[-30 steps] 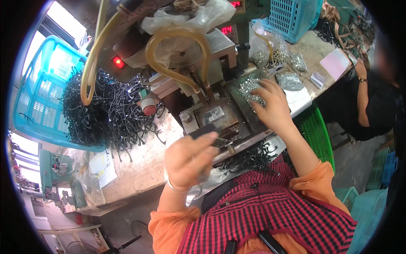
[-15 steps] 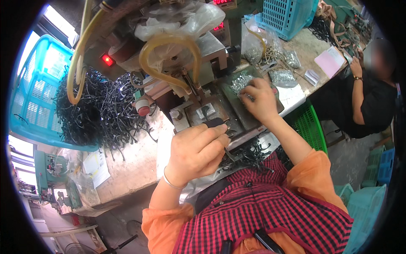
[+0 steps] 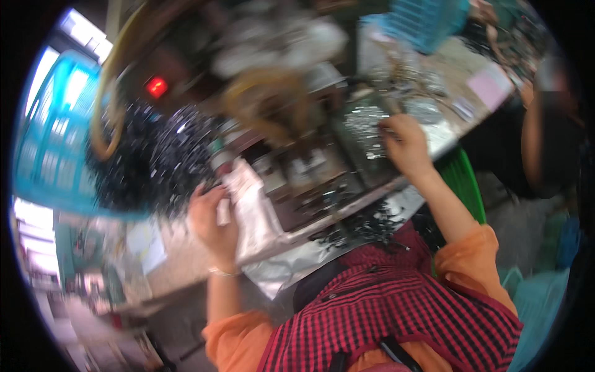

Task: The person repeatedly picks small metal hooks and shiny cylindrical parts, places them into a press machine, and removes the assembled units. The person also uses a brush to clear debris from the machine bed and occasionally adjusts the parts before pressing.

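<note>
My left hand [image 3: 214,222] is at the near right edge of a heap of black, thin curved pieces [image 3: 152,161]. Motion smears its fingers, so I cannot tell whether they grip one. My right hand [image 3: 408,147] has its fingers bent together at the edge of small shiny metal parts [image 3: 367,127] in a dark tray [image 3: 347,139]. Whatever it pinches is too blurred to make out. Between the hands stands the press machine, with its metal die block [image 3: 310,162] blurred. More black pieces [image 3: 372,226] lie in front of the machine, by my checked apron [image 3: 384,297].
A blue basket [image 3: 52,149] stands behind the black heap. A yellow hose [image 3: 102,124] hangs at the machine's left, near a red light [image 3: 157,87]. Right of the tray are plastic bags [image 3: 424,110] and a green basket [image 3: 465,186]. Another person [image 3: 527,136] sits at far right.
My left hand has moved left from the die to the black heap; the black piece it held there no longer shows in it. My right hand stays at the metal parts. The view has blurred.
</note>
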Motion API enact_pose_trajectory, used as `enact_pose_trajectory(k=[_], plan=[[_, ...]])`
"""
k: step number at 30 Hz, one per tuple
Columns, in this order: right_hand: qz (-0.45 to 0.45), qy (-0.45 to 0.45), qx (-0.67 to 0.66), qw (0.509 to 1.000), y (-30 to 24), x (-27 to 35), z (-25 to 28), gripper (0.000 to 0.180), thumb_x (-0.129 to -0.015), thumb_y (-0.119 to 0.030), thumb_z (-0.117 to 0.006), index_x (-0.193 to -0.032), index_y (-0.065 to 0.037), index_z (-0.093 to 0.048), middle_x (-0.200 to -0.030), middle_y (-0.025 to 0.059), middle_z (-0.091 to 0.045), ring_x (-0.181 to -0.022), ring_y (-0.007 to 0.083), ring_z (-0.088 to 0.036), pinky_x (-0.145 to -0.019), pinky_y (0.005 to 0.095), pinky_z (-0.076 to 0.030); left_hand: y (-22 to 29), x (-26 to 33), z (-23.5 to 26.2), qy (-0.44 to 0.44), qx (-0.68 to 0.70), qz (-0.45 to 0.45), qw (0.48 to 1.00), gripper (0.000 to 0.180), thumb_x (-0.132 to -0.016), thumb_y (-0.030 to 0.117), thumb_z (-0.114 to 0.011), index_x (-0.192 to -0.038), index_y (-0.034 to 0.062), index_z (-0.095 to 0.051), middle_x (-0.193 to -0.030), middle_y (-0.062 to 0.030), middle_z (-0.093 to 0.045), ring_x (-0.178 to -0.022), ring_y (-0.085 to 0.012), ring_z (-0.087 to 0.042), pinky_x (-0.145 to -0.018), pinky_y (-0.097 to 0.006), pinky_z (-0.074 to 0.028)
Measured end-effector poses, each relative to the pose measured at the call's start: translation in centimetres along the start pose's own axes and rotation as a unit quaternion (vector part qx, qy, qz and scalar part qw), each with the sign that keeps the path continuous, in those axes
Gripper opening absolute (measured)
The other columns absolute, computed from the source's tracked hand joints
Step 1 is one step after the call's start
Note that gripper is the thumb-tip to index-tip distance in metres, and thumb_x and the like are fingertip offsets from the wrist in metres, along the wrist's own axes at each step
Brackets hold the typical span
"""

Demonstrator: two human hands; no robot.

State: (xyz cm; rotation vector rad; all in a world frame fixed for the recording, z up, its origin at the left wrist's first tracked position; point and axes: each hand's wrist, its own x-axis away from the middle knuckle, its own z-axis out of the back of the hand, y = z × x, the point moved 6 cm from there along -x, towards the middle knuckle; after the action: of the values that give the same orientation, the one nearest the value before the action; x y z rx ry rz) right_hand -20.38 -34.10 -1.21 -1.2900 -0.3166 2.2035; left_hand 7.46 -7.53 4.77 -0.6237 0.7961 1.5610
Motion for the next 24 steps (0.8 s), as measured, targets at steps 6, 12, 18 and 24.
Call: enact_pose_trajectory(k=[6,12,18,24], plan=[[-0.04,-0.021,-0.061,0.997,-1.0,-1.5,-1.4,0.018,-0.077,-0.001,-0.07,-0.093,-0.006,-0.073,-0.09,0.0122,-0.069,-0.093,0.0338,-0.065,-0.083,0.0434,-0.053,-15.0,6.2,-7.5,-0.391,-0.16,-0.272,0.864,0.021,-0.08,0.007,-0.061,-0.099,0.0076,-0.072,-0.126,-0.0124,-0.067,-0.11,-0.0345,-0.061,-0.107,-0.049,-0.046],[-0.041,0.025,-0.029,0.998,-0.3,-0.2,-0.6,0.012,-0.076,-0.006,-0.069,-0.087,-0.008,-0.074,-0.084,0.0091,-0.065,-0.09,0.0331,-0.063,-0.079,0.0455,-0.052,-15.1,4.5,-10.8,-0.376,-0.127,-0.214,0.892,0.019,-0.083,0.012,-0.062,-0.101,0.0088,-0.069,-0.12,-0.0124,-0.067,-0.101,-0.0336,-0.062,-0.093,-0.044,-0.05],[-0.122,-0.005,-0.129,0.984,-1.7,0.1,1.1,0.01,-0.079,-0.012,-0.074,-0.089,-0.009,-0.076,-0.091,0.0095,-0.07,-0.096,0.0311,-0.065,-0.087,0.0427,-0.05,-17.8,8.4,-9.0,0.037,0.265,0.295,0.917,0.014,-0.104,0.015,-0.062,-0.105,0.0025,-0.055,-0.103,-0.0072,-0.063,-0.092,-0.0161,-0.061,-0.083,-0.033,-0.057],[-0.155,-0.055,-0.335,0.928,-7.8,-4.2,-2.3,0.026,-0.078,-0.01,-0.076,-0.103,-0.003,-0.072,-0.095,0.0094,-0.073,-0.092,0.0245,-0.071,-0.083,0.0364,-0.055,-10.5,5.0,-7.2,0.209,0.401,0.362,0.815,0.018,-0.099,0.013,-0.065,-0.115,0.0052,-0.059,-0.116,-0.0101,-0.061,-0.102,-0.0222,-0.066,-0.084,-0.036,-0.061]])
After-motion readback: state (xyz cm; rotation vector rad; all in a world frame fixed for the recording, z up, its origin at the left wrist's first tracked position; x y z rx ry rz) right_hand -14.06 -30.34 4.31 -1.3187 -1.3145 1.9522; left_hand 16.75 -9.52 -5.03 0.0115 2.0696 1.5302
